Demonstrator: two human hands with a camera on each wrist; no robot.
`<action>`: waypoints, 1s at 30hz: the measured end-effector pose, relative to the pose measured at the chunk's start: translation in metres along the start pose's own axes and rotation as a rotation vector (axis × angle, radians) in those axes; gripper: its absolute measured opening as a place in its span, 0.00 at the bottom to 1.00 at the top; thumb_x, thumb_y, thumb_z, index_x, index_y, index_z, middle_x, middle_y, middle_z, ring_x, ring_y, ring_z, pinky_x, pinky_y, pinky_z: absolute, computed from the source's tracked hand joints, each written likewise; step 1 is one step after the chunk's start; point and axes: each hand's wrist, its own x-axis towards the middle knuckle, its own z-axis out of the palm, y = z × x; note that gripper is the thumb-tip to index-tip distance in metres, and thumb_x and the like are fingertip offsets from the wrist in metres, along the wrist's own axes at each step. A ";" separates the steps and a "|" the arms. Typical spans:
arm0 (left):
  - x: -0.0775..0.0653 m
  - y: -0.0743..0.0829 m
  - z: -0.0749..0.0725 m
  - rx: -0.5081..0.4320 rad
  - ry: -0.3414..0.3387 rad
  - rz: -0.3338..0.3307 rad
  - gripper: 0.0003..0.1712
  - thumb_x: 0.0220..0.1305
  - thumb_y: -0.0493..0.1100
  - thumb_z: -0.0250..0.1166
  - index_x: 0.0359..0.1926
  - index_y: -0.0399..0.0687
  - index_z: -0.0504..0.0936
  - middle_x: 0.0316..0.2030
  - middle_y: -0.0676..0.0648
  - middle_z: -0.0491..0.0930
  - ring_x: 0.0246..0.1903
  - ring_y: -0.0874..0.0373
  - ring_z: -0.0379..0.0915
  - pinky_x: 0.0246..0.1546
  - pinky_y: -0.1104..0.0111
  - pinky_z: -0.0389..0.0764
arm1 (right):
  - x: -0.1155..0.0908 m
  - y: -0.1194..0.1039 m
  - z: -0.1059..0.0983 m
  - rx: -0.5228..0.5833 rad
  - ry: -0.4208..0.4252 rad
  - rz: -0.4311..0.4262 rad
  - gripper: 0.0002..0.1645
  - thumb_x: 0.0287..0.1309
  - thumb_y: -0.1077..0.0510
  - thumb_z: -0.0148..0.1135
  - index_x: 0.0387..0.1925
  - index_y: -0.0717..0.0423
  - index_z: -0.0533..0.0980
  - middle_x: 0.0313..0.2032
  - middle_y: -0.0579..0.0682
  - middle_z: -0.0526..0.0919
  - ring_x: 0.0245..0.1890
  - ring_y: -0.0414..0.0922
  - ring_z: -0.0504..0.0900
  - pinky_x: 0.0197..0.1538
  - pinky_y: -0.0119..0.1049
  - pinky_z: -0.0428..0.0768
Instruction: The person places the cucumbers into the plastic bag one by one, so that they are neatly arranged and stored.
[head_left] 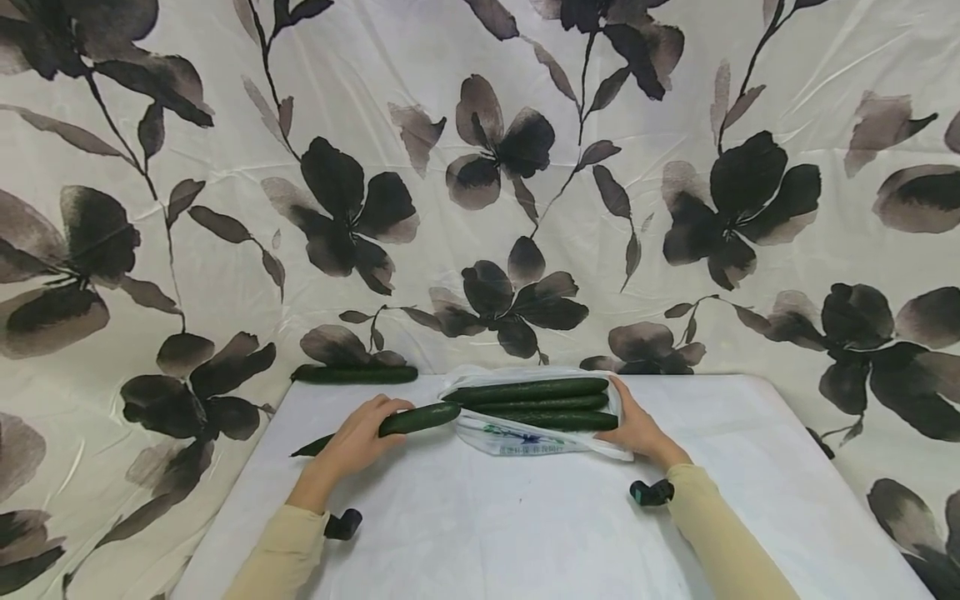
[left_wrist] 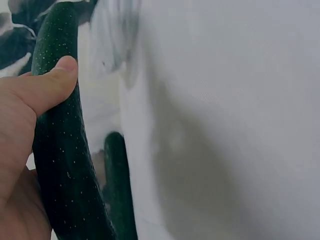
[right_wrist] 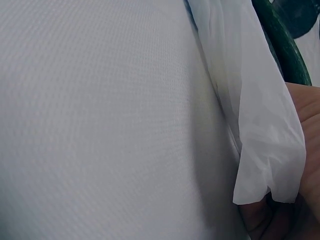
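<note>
My left hand (head_left: 358, 440) grips a long dark green cucumber (head_left: 422, 418) around its middle, the thumb lying along it in the left wrist view. The cucumber's right tip meets the left end of a white plastic bag (head_left: 480, 440). Three cucumbers (head_left: 540, 390) lie side by side in the bag. At the bag's right end, my right hand (head_left: 633, 421) holds its edge, with thumb and fingers spread around the cucumber ends. In the right wrist view, bag film (right_wrist: 267, 135) covers part of this hand, and several fingers are hidden.
Another cucumber (head_left: 352, 374) lies at the back left edge of the white table (head_left: 510, 533). Behind the table hangs a cloth (head_left: 420, 67) printed with dark flowers. A black wrist camera sits by each sleeve.
</note>
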 end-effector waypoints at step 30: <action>0.077 0.066 0.032 0.042 -0.059 0.163 0.28 0.59 0.46 0.72 0.61 0.60 0.75 0.46 0.53 0.74 0.44 0.54 0.72 0.45 0.56 0.74 | 0.000 0.001 0.001 -0.023 0.014 -0.017 0.74 0.43 0.49 0.80 0.76 0.47 0.36 0.71 0.70 0.50 0.66 0.71 0.57 0.62 0.66 0.59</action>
